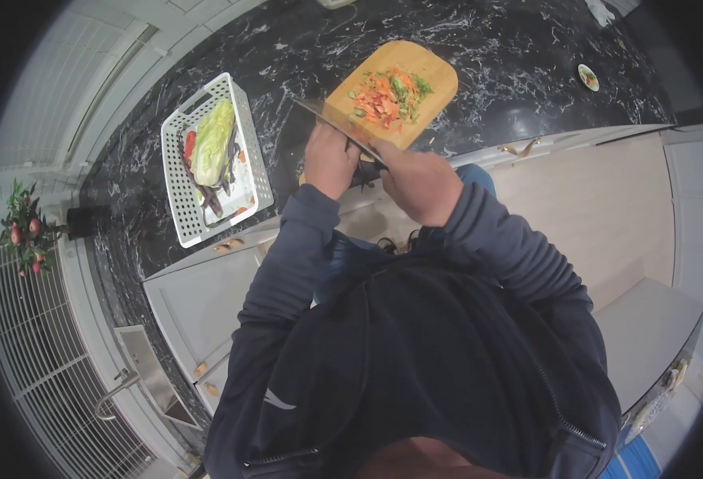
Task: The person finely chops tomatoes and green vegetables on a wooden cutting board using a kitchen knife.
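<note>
A knife (337, 128) is in my right hand (422, 185), its blade slanting up and left past the near left edge of the wooden cutting board (439, 76). My left hand (331, 164) is bent close behind the blade, fingers curled; a dark item shows beside them, too hidden to name. Chopped orange, red and green vegetables (387, 100) lie in a loose heap on the board.
On the left, a white perforated basket (260, 172) holds a leafy cabbage (212, 144) and other vegetables. A small dish (588, 77) stands at the right of the dark marble counter (495, 48). A potted plant (28, 227) and a faucet (116, 395) are farther left.
</note>
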Demonstrator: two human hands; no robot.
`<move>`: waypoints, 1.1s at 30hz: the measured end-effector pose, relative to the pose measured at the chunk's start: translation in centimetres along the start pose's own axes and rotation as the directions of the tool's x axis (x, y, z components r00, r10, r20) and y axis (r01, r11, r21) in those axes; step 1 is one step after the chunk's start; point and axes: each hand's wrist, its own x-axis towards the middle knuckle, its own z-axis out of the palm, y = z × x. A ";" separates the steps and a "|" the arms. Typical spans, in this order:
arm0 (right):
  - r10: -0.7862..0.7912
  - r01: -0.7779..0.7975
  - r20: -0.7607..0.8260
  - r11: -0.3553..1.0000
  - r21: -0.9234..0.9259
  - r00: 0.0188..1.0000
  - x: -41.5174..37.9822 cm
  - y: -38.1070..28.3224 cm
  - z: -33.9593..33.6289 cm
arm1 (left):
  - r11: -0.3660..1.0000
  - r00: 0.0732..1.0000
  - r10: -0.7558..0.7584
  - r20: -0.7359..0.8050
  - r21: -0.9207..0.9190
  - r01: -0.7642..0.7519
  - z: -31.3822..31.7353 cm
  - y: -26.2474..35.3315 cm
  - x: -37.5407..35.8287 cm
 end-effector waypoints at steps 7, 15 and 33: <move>0.059 -0.102 0.262 0.983 0.155 0.963 0.6 0.3 -3.3 | 1.000 1.000 -0.009 -0.021 -0.025 0.009 -0.2 -0.2 0.1; 0.016 -0.050 0.278 0.992 0.118 0.960 1.2 0.8 -2.1 | 1.000 1.000 -0.002 -0.023 -0.006 0.002 -0.3 0.2 0.0; 0.036 -0.058 0.257 0.995 0.080 0.966 0.3 0.1 -2.5 | 1.000 0.996 0.028 -0.082 0.001 -0.028 0.1 -0.2 -0.3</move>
